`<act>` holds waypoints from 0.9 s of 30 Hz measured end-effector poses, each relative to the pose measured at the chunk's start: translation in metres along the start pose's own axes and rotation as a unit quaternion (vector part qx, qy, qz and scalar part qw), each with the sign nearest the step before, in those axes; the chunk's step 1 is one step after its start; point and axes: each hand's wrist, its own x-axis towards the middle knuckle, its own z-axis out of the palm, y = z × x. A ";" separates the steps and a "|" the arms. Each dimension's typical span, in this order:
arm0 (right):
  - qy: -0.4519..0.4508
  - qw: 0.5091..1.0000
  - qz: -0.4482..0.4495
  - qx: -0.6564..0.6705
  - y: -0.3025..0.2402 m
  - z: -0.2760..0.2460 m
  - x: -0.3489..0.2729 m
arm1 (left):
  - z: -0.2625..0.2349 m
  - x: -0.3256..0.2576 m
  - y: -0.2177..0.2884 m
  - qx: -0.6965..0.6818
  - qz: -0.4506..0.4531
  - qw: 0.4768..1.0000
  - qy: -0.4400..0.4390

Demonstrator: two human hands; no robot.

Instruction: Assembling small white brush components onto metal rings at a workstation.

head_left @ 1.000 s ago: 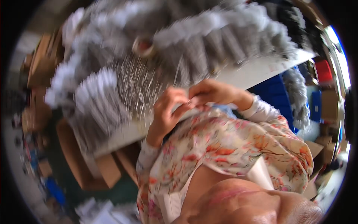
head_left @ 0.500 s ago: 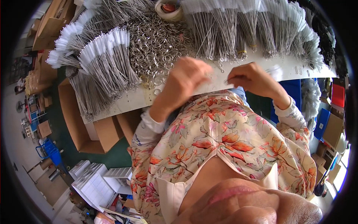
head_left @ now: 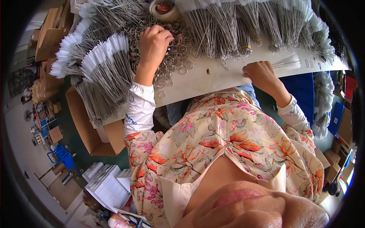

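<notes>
My left hand [head_left: 153,43] is over the heap of metal rings [head_left: 176,53] on the left half of the table, its fingers curled down at the rings. Whatever it pinches, if anything, is hidden beneath the fingers. On the right, near the table's front edge, my right hand [head_left: 261,78] is closed around the thin wire stems of a few small brushes [head_left: 287,62]. Their white bristle ends fan out to the right of the hand. The stem ends inside the fist cannot be seen.
Bundles of wire brushes [head_left: 224,30] line the back of the table [head_left: 197,79], with more brush bundles [head_left: 108,64] at the left. A round tub [head_left: 164,10] stands behind the rings. A cardboard box [head_left: 81,125] is below the left edge; a blue bin [head_left: 298,91] is below the right.
My left hand has moved away from the right hand, to the left and farther back, onto the ring heap. My right hand stays near the front edge, the held brushes now showing more clearly.
</notes>
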 end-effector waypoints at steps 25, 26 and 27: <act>0.391 0.807 -0.255 0.363 -0.120 -0.093 0.096 | -0.096 -0.065 0.080 -0.633 -0.160 0.731 0.199; 0.393 0.818 -0.274 0.319 -0.120 -0.093 0.096 | -0.099 -0.067 0.078 -0.618 -0.148 0.751 0.179; 0.392 0.818 -0.275 0.319 -0.121 -0.093 0.095 | -0.104 -0.069 0.078 -0.618 -0.149 0.750 0.180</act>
